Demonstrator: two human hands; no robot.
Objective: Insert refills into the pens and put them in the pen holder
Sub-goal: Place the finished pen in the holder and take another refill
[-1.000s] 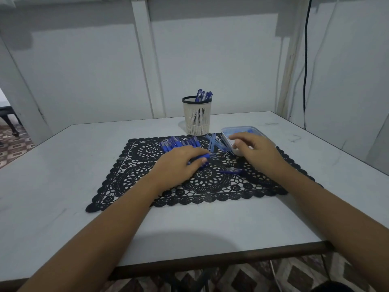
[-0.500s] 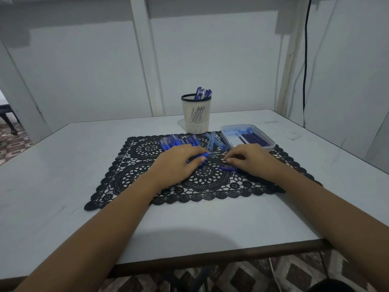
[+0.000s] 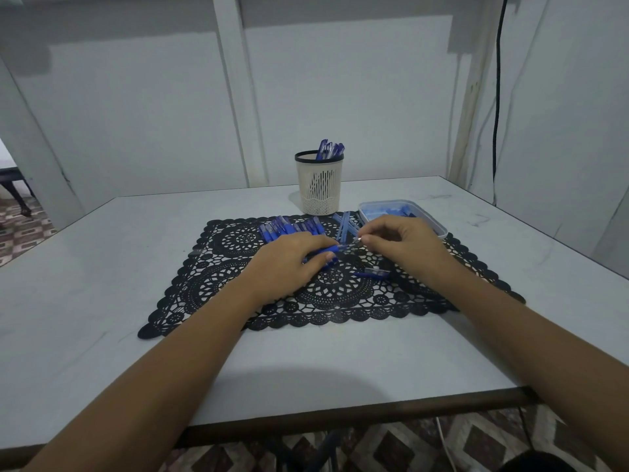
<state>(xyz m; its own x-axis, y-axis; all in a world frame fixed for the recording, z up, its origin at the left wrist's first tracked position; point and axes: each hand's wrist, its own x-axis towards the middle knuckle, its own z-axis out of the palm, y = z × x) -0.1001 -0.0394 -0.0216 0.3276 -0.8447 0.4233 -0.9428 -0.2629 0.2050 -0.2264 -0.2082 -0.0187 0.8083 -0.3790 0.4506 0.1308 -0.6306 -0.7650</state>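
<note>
My left hand (image 3: 289,258) grips a blue pen barrel (image 3: 326,251) low over the black lace mat (image 3: 238,284). My right hand (image 3: 398,245) pinches a small piece, apparently the pen's tip, at the barrel's right end. A row of blue pens (image 3: 292,228) lies on the mat behind my left hand. Loose refills (image 3: 343,226) lie beside them. A pen cap (image 3: 374,274) rests on the mat under my right wrist. The cream mesh pen holder (image 3: 320,189) stands behind the mat with several pens in it.
A clear shallow tray (image 3: 432,219) with blue parts sits at the mat's right rear corner, partly behind my right hand. The white table (image 3: 102,267) ends at a dark front edge. White walls stand close behind and to the right.
My right hand left the tray, came down to the mat, then rose to the end of the pen barrel in my left hand. The left hand stayed put.
</note>
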